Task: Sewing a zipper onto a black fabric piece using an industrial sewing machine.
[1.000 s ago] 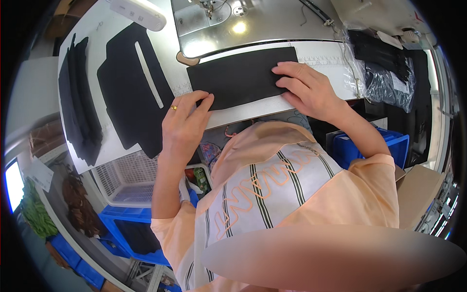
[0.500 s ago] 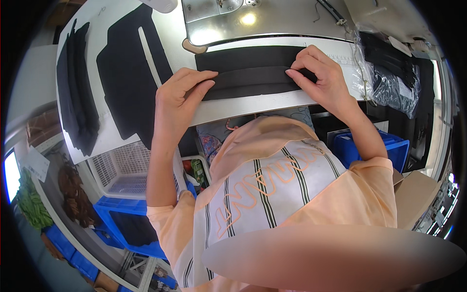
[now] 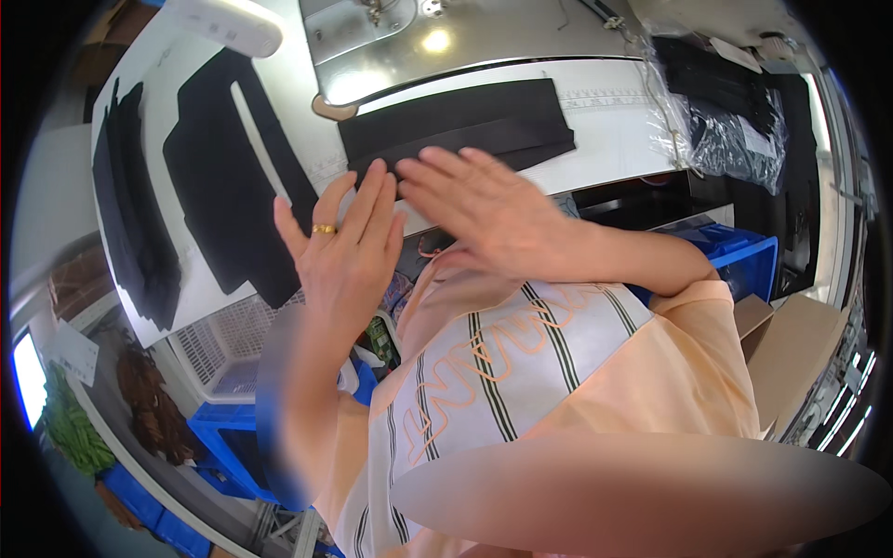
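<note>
A: From the head view, what's the count?

B: Two bare hands. One black folded cloth (image 3: pixel 456 113) lies on the white table (image 3: pixel 623 130), with one larger black cloth (image 3: pixel 209 177) to its left, a pale strip showing in it. At the far left is one pile of dark pieces (image 3: pixel 135 205), overlapping too much to number.

A: How are the hands?

B: The left hand (image 3: pixel 342 256) is spread wide, back upward, a ring on one finger. The right hand (image 3: pixel 502 223) is flat, fingers stretched out and a little blurred. Neither grips anything.

A: And the folded cloth?

B: Just ahead of both hands, slightly tilted, a folded strip along its near side. The right fingertips overlap its near edge; whether they press on it, I can't tell. The left fingertips are right by its near left corner, and its right end reaches out past the right fingers.

A: Containers?

B: One white basket (image 3: pixel 219 349) under the table's left side, above a blue crate (image 3: pixel 216 420) with something dark inside. A second blue crate (image 3: pixel 749 246) is at the right, its contents unclear, near one cardboard box (image 3: pixel 795 349). One clear plastic bag (image 3: pixel 716 144) holds dark stuff.
</note>
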`<state>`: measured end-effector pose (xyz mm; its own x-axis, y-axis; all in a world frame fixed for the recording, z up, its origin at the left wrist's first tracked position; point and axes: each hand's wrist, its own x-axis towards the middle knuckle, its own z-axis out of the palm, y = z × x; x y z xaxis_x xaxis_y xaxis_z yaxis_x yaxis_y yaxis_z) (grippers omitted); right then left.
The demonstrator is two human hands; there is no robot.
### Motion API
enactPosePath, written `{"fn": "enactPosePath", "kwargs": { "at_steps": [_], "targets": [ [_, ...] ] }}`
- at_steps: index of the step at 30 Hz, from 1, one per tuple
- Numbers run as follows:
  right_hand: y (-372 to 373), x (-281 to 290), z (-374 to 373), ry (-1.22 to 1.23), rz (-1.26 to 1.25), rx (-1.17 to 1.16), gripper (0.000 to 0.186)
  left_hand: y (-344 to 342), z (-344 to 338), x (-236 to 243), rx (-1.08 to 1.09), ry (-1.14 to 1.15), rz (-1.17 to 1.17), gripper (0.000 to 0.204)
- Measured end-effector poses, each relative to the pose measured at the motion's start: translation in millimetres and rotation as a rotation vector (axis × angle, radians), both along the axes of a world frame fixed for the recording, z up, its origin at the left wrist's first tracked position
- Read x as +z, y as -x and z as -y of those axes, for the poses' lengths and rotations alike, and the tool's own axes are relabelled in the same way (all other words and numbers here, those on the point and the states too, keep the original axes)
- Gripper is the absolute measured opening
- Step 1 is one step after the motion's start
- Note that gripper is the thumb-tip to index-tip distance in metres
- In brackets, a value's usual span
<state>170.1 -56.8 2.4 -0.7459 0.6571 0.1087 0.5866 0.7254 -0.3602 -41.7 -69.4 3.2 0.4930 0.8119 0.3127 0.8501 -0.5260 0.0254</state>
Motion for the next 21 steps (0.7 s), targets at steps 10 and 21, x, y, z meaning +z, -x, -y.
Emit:
{"fn": "enactPosePath", "kwargs": {
  "at_steps": [10,21],
  "targets": [
    [-119,-28,12,-0.265,0.014,-0.287,0.066,-1,19,-13,0.138,0.102,-0.027,0.042],
    [-101,-10,24,-0.255,-0.373,0.204,0.014,-35,-20,-17,0.274,-0.056,-0.108,0.046]
  ]
}}
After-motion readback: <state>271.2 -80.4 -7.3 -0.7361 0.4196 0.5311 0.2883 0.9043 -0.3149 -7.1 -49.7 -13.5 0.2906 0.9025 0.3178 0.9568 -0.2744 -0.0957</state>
